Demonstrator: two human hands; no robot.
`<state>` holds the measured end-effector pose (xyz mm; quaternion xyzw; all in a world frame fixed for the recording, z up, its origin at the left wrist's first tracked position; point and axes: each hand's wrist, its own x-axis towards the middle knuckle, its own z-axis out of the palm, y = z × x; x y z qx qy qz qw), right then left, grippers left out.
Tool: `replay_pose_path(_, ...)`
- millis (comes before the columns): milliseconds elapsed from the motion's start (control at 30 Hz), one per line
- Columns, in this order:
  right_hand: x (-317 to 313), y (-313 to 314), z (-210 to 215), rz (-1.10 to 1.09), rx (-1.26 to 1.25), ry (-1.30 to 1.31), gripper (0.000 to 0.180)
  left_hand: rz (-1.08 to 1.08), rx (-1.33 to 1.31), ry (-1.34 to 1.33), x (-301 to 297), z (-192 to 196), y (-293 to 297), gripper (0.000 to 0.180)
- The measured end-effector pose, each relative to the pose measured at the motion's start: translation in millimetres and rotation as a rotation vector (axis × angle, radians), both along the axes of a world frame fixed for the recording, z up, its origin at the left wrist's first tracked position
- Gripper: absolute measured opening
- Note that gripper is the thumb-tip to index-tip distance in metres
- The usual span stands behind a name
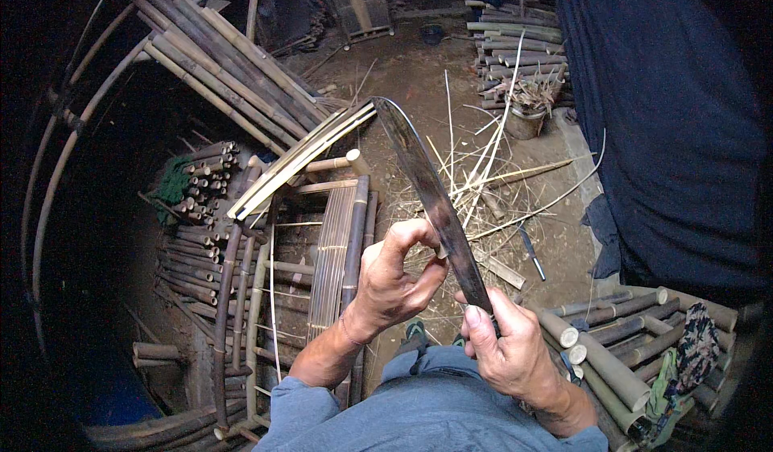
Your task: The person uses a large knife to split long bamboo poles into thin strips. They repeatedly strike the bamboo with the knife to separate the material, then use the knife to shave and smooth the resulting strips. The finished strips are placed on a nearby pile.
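Right hand [511, 347] has the machete [427, 182] pinched near its base, up over the dirt floor [403, 61], left hand [398, 279] curled at its side (can't tell what that's pinching), so steady wrists and skin off the edge is probably best.

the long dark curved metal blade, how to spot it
Start at the brown earth floor strewn with thin pale bamboo strips. In front of it, the right hand holds the lower end of the long dark metal blade, with the left hand by its edge. Its broad, mottled face sets it apart from the strips.
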<state>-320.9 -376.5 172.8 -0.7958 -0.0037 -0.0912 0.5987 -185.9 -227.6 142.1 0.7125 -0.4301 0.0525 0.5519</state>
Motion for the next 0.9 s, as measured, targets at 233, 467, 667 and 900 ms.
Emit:
replay_pose_path(233, 7, -9, 7, -0.114, -0.204, -0.071, 0.013, 0.086, -0.046, -0.014, 1, 9, -20, 0.043)
replay_pose_path(467, 25, -26, 10, -0.206, -0.362, -0.111, 0.014, 0.347, 0.168, -0.530, 6, 142, -18, 0.031)
replay_pose_path(667, 33, -21, -2, -0.166, -0.439, -0.021, 0.013, 0.105, 0.613, -0.911, 43, 107, -96, 0.043)
replay_pose_path(900, 61, -26, -28, -0.255, -0.307, -0.108, 0.016, 0.268, 0.541, -1.016, 105, 115, -103, 0.037)
